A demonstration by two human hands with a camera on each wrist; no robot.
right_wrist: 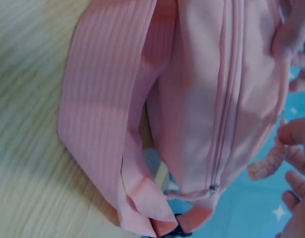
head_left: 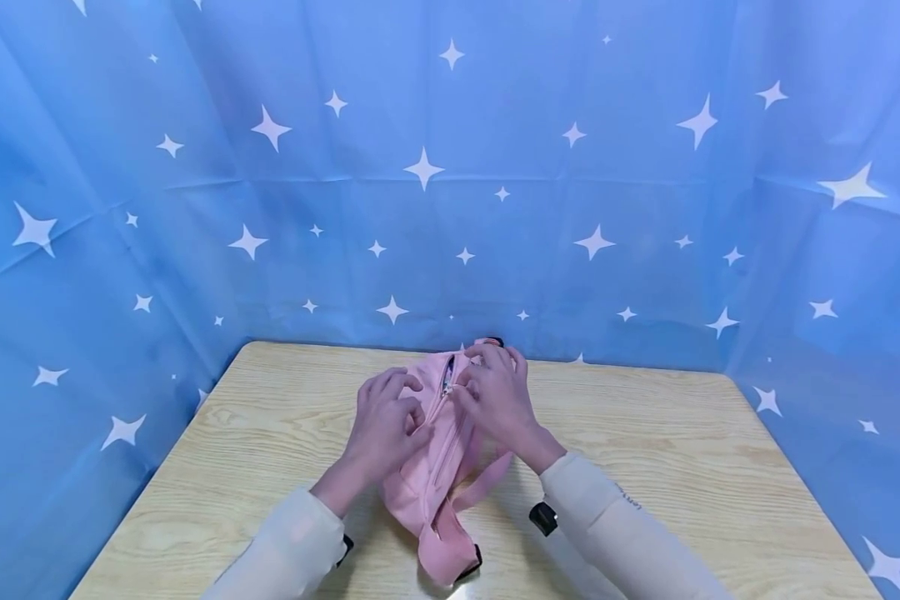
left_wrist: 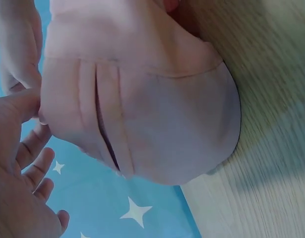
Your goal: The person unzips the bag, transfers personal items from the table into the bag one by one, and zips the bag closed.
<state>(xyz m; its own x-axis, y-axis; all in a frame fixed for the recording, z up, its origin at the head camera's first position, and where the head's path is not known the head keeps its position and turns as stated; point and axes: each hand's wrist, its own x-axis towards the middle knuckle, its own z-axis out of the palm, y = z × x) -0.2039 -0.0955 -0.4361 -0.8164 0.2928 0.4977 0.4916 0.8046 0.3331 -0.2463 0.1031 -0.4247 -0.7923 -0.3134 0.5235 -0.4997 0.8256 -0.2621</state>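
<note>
A pink waist bag (head_left: 412, 492) stands on the table, its long side running away from me. Its top zipper (head_left: 447, 377) gapes at the far part, showing a dark inside. My right hand (head_left: 498, 396) pinches the zipper pull by that gap. On the near left side, the thumb and index finger of my left hand (head_left: 382, 425) pinch the bag's top edge; its other fingers are loosely bent. A side pocket slit (left_wrist: 101, 119) shows in the left wrist view. In the right wrist view, a second zipper (right_wrist: 224, 109) runs shut along the bag's face.
The bag's wide pink strap (right_wrist: 102, 99) loops out on the right side over the wooden table (head_left: 645, 467). A black buckle (right_wrist: 177, 229) sits at the strap's end. A blue curtain with white stars (head_left: 495, 250) hangs around the table's back and sides.
</note>
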